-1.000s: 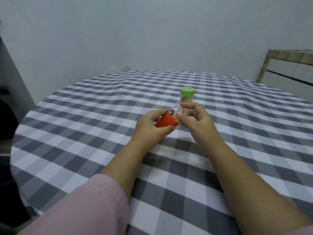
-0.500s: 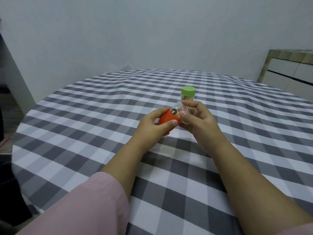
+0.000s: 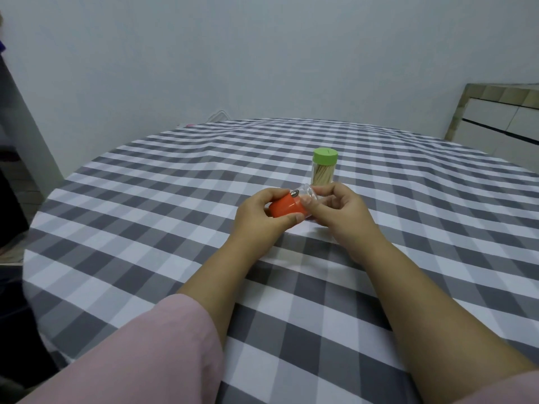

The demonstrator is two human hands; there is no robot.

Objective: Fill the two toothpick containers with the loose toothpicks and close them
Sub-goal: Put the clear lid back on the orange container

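Plain pale wall rises behind a round tabletop draped in a grey-and-white checked cloth; a tiled cabinet edge shows at the far right. Near the middle of the cloth, just above it, both hands meet around one toothpick container lying tilted on its side; its orange cap points toward the person's left and its clear body runs off to the right. The left hand curls round the orange cap, thumb underneath and fingers over the top, so the cap sits in the crook of its grip; the right hand pinches the clear body, thumb tip pressed just beside the cap's edge and fingers wrapped behind it. Most of the clear body is hidden by the right hand, so whether the cap is fully seated cannot be told; it looks joined to the body. Beyond the hands, a little farther across the tabletop and apart from them, the second container stands upright, its green lid on and pale toothpicks packed inside the clear wall; pink sleeves cover both upper forearms at the near edge.
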